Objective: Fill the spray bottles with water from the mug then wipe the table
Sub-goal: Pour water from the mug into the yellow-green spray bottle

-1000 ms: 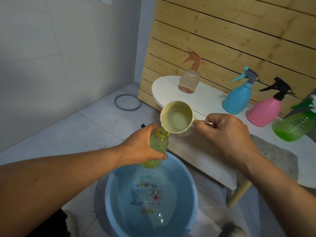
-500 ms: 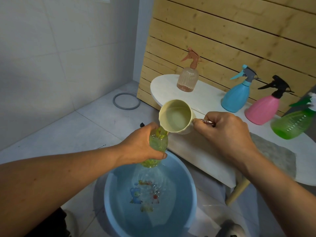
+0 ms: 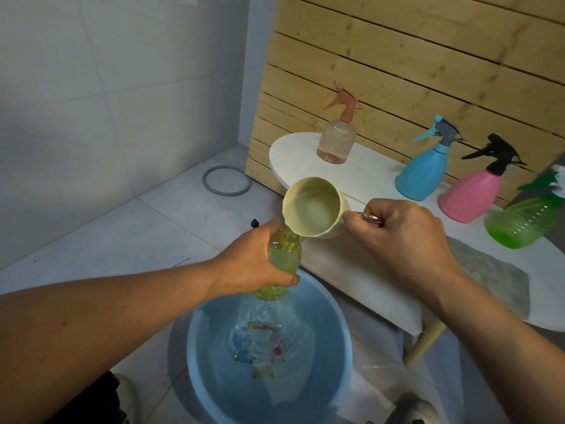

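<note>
Over blue basin, left grip clutching yellow bottle, right grip pinching tilted mug handle

A single head-worn wide-angle camera looks forward and down from close above, over both forearms entering from 7 and 5 o'clock. A blue basin on the floor lies near, at 6 o'clock; the white table runs toward 3 o'clock, the wooden slat wall rising beyond at 1 o'clock.
</note>
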